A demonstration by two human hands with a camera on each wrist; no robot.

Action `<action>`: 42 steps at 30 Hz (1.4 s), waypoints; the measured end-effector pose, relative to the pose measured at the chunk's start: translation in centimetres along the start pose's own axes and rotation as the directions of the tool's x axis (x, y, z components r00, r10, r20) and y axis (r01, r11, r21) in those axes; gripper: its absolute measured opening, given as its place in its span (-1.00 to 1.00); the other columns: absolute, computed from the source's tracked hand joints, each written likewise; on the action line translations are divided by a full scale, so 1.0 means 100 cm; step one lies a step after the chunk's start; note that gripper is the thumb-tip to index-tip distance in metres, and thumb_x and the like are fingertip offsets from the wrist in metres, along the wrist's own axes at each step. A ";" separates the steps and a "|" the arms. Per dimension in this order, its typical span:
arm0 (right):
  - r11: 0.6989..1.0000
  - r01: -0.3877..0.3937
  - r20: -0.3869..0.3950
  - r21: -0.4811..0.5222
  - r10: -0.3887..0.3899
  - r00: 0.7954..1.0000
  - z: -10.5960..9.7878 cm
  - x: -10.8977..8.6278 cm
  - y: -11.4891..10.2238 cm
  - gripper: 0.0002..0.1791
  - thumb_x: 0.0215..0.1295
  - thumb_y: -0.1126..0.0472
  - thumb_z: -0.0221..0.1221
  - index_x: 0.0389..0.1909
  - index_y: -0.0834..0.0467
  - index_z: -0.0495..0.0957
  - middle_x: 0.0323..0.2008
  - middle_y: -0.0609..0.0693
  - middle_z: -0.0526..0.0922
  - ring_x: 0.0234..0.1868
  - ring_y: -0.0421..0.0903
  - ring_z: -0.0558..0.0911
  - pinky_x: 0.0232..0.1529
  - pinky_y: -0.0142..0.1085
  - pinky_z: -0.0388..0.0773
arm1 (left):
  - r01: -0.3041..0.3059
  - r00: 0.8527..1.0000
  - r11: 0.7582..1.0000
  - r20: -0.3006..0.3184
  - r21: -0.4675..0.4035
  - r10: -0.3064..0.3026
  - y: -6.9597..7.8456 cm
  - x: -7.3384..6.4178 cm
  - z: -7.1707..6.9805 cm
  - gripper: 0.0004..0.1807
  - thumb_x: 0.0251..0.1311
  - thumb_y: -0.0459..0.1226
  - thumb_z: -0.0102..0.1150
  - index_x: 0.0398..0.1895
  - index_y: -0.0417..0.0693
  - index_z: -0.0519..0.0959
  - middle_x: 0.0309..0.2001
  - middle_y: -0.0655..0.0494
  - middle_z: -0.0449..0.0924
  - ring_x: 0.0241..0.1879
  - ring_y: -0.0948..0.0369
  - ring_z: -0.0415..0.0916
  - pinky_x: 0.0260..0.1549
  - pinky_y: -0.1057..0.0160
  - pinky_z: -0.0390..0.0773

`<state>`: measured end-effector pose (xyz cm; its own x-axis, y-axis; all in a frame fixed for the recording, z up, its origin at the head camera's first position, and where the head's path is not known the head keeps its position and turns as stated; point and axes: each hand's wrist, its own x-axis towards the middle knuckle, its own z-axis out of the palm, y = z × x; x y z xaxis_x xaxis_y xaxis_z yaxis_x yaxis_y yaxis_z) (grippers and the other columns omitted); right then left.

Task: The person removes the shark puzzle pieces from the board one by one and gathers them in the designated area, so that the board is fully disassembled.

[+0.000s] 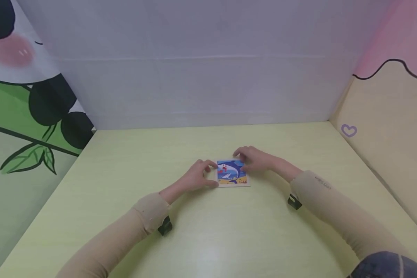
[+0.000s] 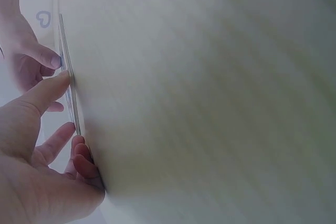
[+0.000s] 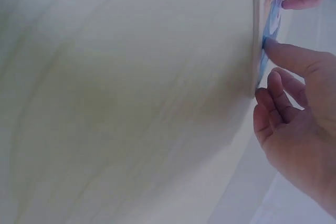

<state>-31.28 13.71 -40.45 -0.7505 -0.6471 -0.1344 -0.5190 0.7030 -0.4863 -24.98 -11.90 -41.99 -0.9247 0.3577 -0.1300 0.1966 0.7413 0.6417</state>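
A small square picture board (image 1: 229, 177) lies on the table, printed with a blue and white sea animal, blue water and yellow sand inside a pale border. At its left side is my left hand (image 1: 195, 176), thumb tip at the near left corner and index fingertip by the upper left edge. My right hand (image 1: 258, 159) is at the far right side, its thumb touching the picture's right part. The right wrist view shows that thumb (image 3: 283, 56) on the printed face, the other fingers bent beside the board's edge. Seen edge-on in the left wrist view, the board (image 2: 66, 51) looks thin.
Around the board spreads a pale yellow-green table (image 1: 208, 231). A light grey cloth wall (image 1: 208, 88) rises behind it, with painted panels on both sides. Dark wrist mounts (image 1: 165, 226) hang below the sleeves. Dark blue fabric (image 1: 389, 266) shows at the lower right.
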 end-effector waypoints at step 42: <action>0.970 0.145 0.050 -0.194 -0.138 0.989 -0.007 0.001 -0.010 -0.58 0.28 0.38 0.20 0.18 0.16 0.58 0.07 0.16 0.61 0.15 0.11 0.55 0.23 0.01 0.46 | -0.017 1.000 1.000 0.005 0.022 0.017 0.005 -0.001 -0.003 -0.34 -0.01 -0.12 0.49 0.21 0.00 0.49 0.03 -0.11 0.49 -0.06 0.10 0.42 -0.04 0.16 0.43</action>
<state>-31.15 13.18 -39.38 -0.6501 -0.7520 -0.1091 -0.6921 0.6453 -0.3235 -24.88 -11.73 -41.48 -0.9195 0.3732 -0.1232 0.2192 0.7472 0.6274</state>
